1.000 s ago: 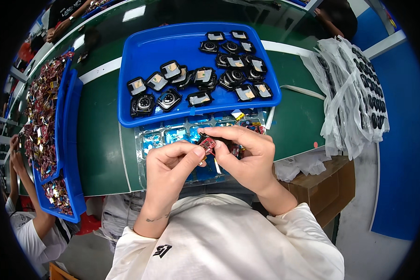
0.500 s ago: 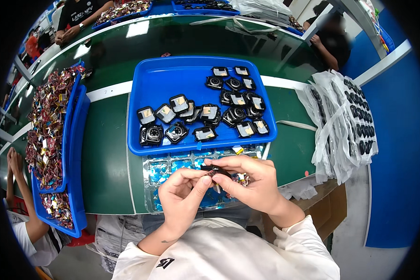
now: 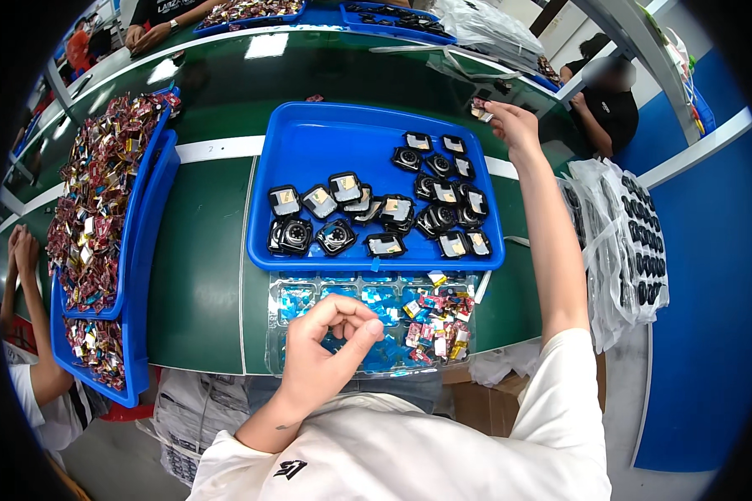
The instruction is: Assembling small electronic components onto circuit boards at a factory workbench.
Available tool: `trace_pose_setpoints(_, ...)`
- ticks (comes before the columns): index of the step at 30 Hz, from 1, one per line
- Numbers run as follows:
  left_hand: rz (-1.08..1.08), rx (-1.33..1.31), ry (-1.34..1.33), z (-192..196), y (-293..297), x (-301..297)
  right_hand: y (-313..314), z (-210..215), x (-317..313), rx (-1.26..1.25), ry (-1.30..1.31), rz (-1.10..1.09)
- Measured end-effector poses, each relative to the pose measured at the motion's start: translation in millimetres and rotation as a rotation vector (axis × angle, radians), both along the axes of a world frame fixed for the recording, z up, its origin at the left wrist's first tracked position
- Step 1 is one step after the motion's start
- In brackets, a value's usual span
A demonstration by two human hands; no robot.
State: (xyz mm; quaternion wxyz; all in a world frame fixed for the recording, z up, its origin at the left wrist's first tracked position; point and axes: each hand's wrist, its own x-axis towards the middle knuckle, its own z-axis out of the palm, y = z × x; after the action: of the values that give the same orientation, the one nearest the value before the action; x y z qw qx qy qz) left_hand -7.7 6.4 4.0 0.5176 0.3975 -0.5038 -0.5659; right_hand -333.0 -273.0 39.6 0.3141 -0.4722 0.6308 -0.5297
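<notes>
My right hand [image 3: 514, 127] reaches out to the far right over the green table. Its fingertips pinch a small part with a red circuit board and a pale piece [image 3: 480, 108]; a dark bit shows at its upper edge. Near my body, my left hand [image 3: 330, 344] is loosely curled, thumb tip close to the fingertips, and nothing shows between them. Below it lies a clear compartment tray [image 3: 273, 355] with blue-filmed pieces [image 3: 295, 302] and, at its right, small red boards [image 3: 426, 332]. Behind that tray, a blue tray [image 3: 326, 134] holds several black watch housings [image 3: 337, 237].
At the left, stacked blue trays [image 3: 146, 275] carry heaped small circuit parts [image 3: 92, 217]. Plastic-wrapped trays of black pieces [image 3: 631, 242] stand at the right. A person [image 3: 610, 104] sits at the far right; another person's hands [image 3: 25, 250] rest at the left. Metal posts rise at the right.
My right hand has left the left hand and swung far out to the right with a small part. The red boards in the clear tray are uncovered. The whole view has shifted slightly.
</notes>
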Motion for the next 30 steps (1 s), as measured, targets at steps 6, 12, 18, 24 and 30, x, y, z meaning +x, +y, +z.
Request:
trace_pose_setpoints(6, 0.067, -0.091, -0.220, -3.1, 1.1, 19.8, -47.3, -54.4, -22.6, 0.206, 0.057, -0.149)
trace_pose_setpoints(12, 0.003, -0.133, -0.360, -3.4, -0.1, 16.6, -27.1, -60.6, -30.1, 0.106, -0.012, -0.111)
trace_pose_setpoints(18, 0.052, 0.016, -0.134, -0.3, 1.7, 1.1, 89.1, -3.2, 0.6, -0.040, 0.324, 0.190)
trace_pose_setpoints(24, -0.030, -0.104, -0.181, -18.5, -2.9, 2.2, 238.9, 14.2, 66.9, -0.039, 0.536, 0.564)
trace_pose_setpoints(30, -0.062, -0.033, -0.084, -4.2, 0.2, -5.2, 262.4, -19.1, 84.2, -0.183, 0.791, 0.525)
